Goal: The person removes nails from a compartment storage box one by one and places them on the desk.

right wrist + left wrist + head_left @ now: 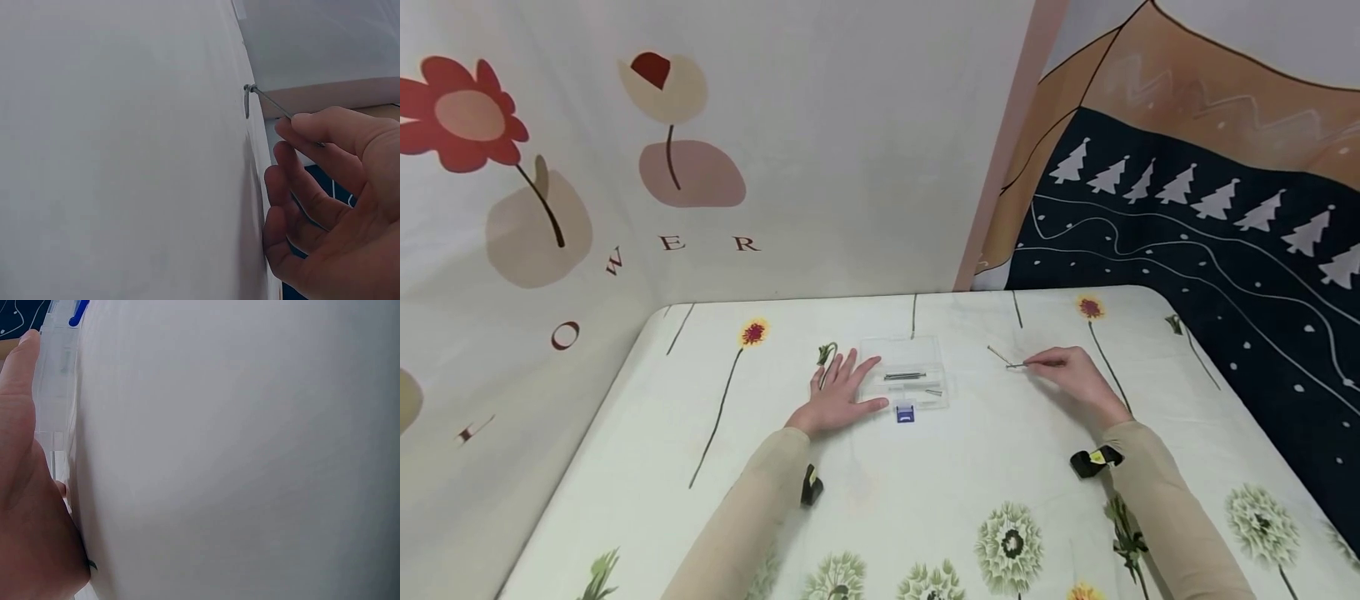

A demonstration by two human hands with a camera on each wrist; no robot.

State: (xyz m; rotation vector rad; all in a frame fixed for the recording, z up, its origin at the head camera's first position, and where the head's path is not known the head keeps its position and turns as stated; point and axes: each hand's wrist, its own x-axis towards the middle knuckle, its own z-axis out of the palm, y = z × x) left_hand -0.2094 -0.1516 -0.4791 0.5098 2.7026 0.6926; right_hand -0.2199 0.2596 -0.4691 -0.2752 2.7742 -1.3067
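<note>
A clear plastic box [942, 379] with its lid folded back and a blue latch [906, 413] lies on the cloth-covered table. In it are several long thin metal pins [905, 377] and a few shorter pieces [933, 392]. My left hand [838, 402] lies spread at the box's left side, thumb and index finger reaching to its edge. Farther right, my right hand [1071, 375] pinches a thin nail-like metal pin [275, 103] between thumb and index finger. The pin's far end meets a second thin metal piece [997, 355] on the table.
The table cloth [970, 467] carries printed flowers and stems. A pale printed curtain [850, 150] hangs behind the table's far edge, and a dark one with white trees [1150, 217] hangs at the right. Black wrist devices [1088, 462] sit at both sleeves.
</note>
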